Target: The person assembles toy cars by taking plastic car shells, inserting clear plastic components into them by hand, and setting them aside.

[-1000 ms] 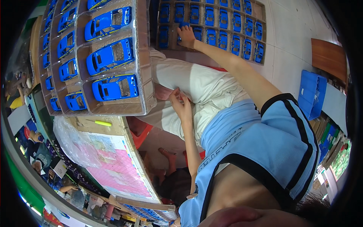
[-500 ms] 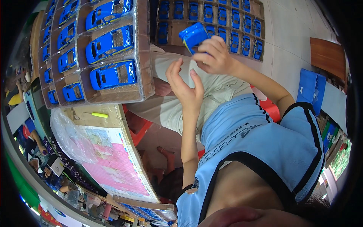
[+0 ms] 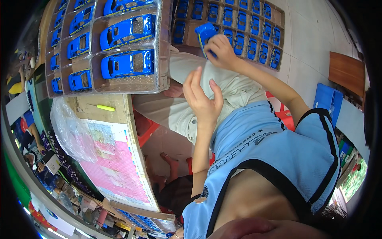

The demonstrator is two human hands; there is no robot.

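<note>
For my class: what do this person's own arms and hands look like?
The left hand and right hand are gloveless, the forearms bare. The right sleeve is short and light blue, with a black cuff band and black stripe; the left sleeve also has black edging.

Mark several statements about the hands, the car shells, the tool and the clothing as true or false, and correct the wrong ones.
1. The right hand holds a blue car shell. True.
2. A yellow-handled tool lies on the work table. True.
3. The left hand grips that tool. False: it is open, with nothing in it.
4. The large tray at upper left holds just one shell. False: it holds many.
5. The wearer's top is light blue with black trim. True.
</note>
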